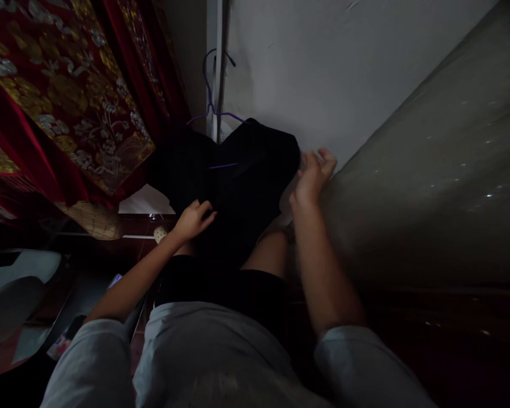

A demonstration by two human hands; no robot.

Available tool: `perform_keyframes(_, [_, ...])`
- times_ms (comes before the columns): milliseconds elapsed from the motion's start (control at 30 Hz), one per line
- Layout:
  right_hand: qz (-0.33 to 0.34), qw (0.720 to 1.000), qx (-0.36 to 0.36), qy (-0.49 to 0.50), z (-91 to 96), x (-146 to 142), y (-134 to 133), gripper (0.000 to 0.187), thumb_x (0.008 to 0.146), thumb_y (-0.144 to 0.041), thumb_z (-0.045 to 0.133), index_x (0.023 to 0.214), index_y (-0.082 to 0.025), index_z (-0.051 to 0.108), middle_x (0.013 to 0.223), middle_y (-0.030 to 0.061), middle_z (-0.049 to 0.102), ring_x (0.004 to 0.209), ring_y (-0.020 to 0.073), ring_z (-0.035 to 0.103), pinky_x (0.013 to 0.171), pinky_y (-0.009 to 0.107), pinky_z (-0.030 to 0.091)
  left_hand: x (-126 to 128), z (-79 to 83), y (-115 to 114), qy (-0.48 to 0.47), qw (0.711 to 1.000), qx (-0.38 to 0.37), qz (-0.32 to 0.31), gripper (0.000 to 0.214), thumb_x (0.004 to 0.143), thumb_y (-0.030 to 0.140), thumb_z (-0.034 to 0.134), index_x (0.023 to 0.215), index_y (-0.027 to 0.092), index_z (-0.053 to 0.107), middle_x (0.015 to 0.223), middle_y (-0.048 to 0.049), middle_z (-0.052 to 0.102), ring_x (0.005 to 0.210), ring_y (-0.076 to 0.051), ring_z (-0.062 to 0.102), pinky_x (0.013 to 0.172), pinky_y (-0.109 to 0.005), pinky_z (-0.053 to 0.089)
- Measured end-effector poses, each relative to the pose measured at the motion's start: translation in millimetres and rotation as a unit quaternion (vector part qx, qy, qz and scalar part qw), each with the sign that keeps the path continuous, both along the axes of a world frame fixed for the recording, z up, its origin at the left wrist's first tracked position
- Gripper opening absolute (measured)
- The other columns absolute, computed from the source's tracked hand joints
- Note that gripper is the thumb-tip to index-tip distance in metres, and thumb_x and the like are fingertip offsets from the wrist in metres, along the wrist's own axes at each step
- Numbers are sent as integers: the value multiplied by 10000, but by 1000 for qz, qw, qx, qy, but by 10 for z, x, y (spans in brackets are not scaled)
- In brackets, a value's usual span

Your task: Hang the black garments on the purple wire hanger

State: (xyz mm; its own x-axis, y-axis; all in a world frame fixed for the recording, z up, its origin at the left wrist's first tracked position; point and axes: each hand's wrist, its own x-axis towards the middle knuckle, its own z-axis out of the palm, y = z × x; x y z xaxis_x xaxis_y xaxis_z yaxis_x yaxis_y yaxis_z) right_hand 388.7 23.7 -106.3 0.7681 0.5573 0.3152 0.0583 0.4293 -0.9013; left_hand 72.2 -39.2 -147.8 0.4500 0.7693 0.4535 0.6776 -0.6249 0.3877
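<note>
A black garment (246,187), a top by its shoulders and neckline, hangs from a thin purple clothes hanger (210,105) on a narrow upright frame edge. Over the garment's lower left front is my left hand (195,219), with bent, slightly parted fingers; no cloth shows gathered in them. Beside the garment's right shoulder and sleeve edge, my right hand (312,175) is raised with its fingers loosely curled and apart. Whether its nearest fingers touch the sleeve is hard to see in the dim light. The dark cloth hides its own folds.
Red drapery (76,96) with gold and silver decoration hangs at the left. A grey-white wall (323,73) rises behind, and a large plastic-like sheet (429,192) covers the right. Pale blue chairs (21,294) stand at lower left, near a lit phone screen (115,280).
</note>
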Motion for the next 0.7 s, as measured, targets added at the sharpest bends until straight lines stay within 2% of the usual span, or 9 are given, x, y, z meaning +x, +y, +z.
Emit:
perform_keyframes(67, [-58, 993, 10, 99, -129, -204, -309, 263, 856, -303, 537, 1110, -238, 521, 1264, 55, 591, 1174, 169, 616, 963, 359, 514, 113, -93, -119, -90, 996, 22, 3, 98, 966, 296, 640, 961, 201, 619, 875, -34, 638, 794, -174, 617, 763, -285, 511])
perform_keyframes(133, [-1, 989, 32, 146, -324, -575, -698, 174, 855, -352, 507, 976, -230, 534, 1021, 29, 631, 947, 159, 662, 808, 305, 527, 286, -183, -230, -198, 979, 26, 28, 90, 954, 276, 650, 972, 205, 598, 866, -20, 634, 783, -158, 619, 753, -271, 512])
perform_keyframes(200, [143, 980, -16, 141, -537, -992, -1047, 214, 817, -404, 594, 903, -211, 563, 819, 2, 606, 741, 142, 628, 671, 264, 490, 465, -274, -309, -314, 949, 8, 38, 211, 932, 272, 678, 1110, 214, 579, 896, -16, 637, 771, -145, 637, 738, -261, 529])
perform_keyframes(233, [218, 966, -66, 119, -626, -1170, -1171, 264, 784, -425, 662, 906, -201, 593, 816, 8, 628, 710, 137, 619, 633, 253, 473, 539, -322, -334, -369, 928, -9, 42, 339, 917, 269, 697, 1218, 222, 551, 919, -17, 642, 777, -142, 653, 741, -260, 543])
perform_keyframes(300, [373, 915, -145, 60, -731, -1397, -1286, 395, 732, -480, 758, 977, -198, 631, 874, 27, 679, 726, 150, 635, 633, 263, 489, 634, -418, -363, -462, 884, -48, 57, 601, 887, 258, 729, 1415, 245, 443, 942, -17, 655, 810, -147, 683, 776, -271, 569])
perform_keyframes(367, [436, 883, -173, -6, -738, -1445, -1253, 458, 705, -507, 797, 1008, -200, 644, 879, 30, 697, 751, 161, 644, 671, 280, 506, 660, -507, -378, -522, 845, -79, 80, 651, 870, 252, 739, 1447, 244, 438, 938, -20, 675, 849, -155, 702, 816, -285, 578])
perform_keyframes(433, [421, 890, -163, -64, -694, -1392, -1165, 426, 725, -502, 792, 985, -197, 648, 846, 25, 695, 752, 158, 635, 701, 286, 498, 646, -570, -396, -542, 830, -103, 86, 459, 863, 260, 735, 1292, 207, 583, 925, -34, 697, 866, -162, 707, 828, -286, 573])
perform_keyframes(533, [387, 902, -147, -119, -658, -1338, -1111, 340, 784, -489, 747, 914, -188, 656, 836, 33, 691, 745, 158, 620, 704, 292, 473, 617, -585, -443, -520, 844, -115, 68, 174, 873, 270, 712, 1013, 166, 705, 935, -56, 715, 884, -168, 696, 820, -277, 556])
perform_keyframes(700, [339, 928, -131, -80, -696, -1487, -1271, 320, 836, -504, 675, 790, -193, 614, 731, 9, 614, 689, 152, 574, 655, 287, 449, 566, -453, -545, -465, 880, -88, 49, 93, 900, 233, 672, 939, 166, 723, 865, -29, 661, 812, -147, 641, 725, -243, 503])
